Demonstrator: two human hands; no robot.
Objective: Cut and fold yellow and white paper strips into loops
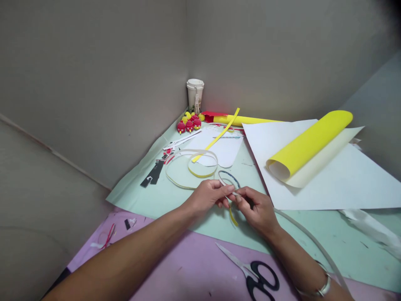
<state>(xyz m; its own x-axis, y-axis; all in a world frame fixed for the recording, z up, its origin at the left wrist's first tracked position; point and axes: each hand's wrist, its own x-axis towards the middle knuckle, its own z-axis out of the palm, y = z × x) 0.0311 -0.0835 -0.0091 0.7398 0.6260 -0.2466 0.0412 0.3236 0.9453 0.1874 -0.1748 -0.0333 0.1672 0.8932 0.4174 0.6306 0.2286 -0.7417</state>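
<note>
Close together above the pale green sheet, my left hand and my right hand pinch a narrow paper strip between thumbs and fingers. The strip bends into a small loop just beyond my fingertips, and part of it is hidden by them. A yellow strip end hangs below my hands. Past my right wrist, a long whitish strip curves toward the lower right; whether it joins the held strip is hidden. Beyond my left hand lies a loosely coiled yellow-and-white paper strip.
Black-handled scissors lie open on the purple surface. A yellow paper roll rests on white sheets at right. Farther back are a lidded cup, several red-and-yellow ornaments, a flat yellow strip and black scraps.
</note>
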